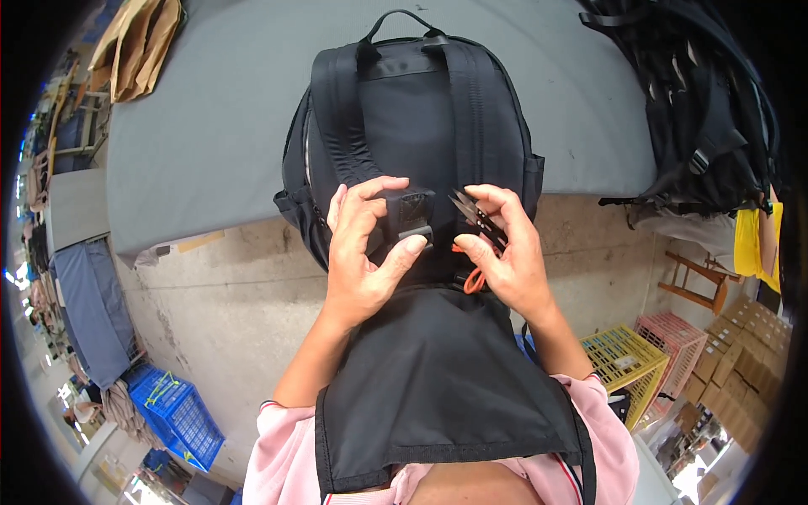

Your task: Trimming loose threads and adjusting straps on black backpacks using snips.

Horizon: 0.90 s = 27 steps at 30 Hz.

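Observation:
A black backpack (408, 126) lies on the grey table with its shoulder straps up and its top handle pointing away from me. Its lower end hangs over the near edge. My left hand (358, 252) pinches the end of a black strap (414, 210) fitted with a dark buckle (415, 234), thumb below and fingers above. Just to the right, my right hand (518, 261) is closed around small thread snips (473, 212), their pointed blades toward the strap end. An orange cord loop (475, 280) hangs beneath that hand.
More black bags (699, 101) are piled at the table's right end. Brown paper (139, 50) sits at the far left of the grey table (210, 135). Around the floor stand a blue crate (181, 417), a yellow crate (623, 358), a pink crate (673, 341), a wooden stool (697, 282) and cardboard boxes (741, 362).

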Motion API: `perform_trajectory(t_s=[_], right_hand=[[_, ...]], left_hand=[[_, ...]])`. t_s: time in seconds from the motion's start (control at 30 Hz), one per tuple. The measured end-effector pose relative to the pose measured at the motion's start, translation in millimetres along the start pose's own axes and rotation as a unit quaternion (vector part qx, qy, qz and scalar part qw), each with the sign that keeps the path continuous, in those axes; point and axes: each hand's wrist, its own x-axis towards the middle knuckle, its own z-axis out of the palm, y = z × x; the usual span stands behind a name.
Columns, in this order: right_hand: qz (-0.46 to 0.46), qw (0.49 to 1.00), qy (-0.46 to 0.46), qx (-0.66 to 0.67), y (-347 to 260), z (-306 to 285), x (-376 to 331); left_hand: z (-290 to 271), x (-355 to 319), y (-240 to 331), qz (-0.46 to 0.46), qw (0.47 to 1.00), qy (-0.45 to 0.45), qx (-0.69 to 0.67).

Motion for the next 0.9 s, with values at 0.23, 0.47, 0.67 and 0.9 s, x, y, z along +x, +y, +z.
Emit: perform_trajectory(t_s=[0.23,0.47,0.67,0.9], right_hand=[[-0.096,0.995,0.012,-0.029,-3,11,11],[-0.204,0.966,0.071,-0.143,-3,17,12],[-0.214,0.965,0.079,-0.131,-1,18,7],[-0.012,0.991,-0.067,0.115,6,19,6]], left_hand=[[2,-6,2,-0.031,0.997,0.024,-0.066],[2,-11,3,-0.044,0.993,0.021,-0.106],[-1,-14,5,-0.062,0.990,0.012,-0.129],[-17,-45,22,-0.135,0.942,0.249,-0.182]])
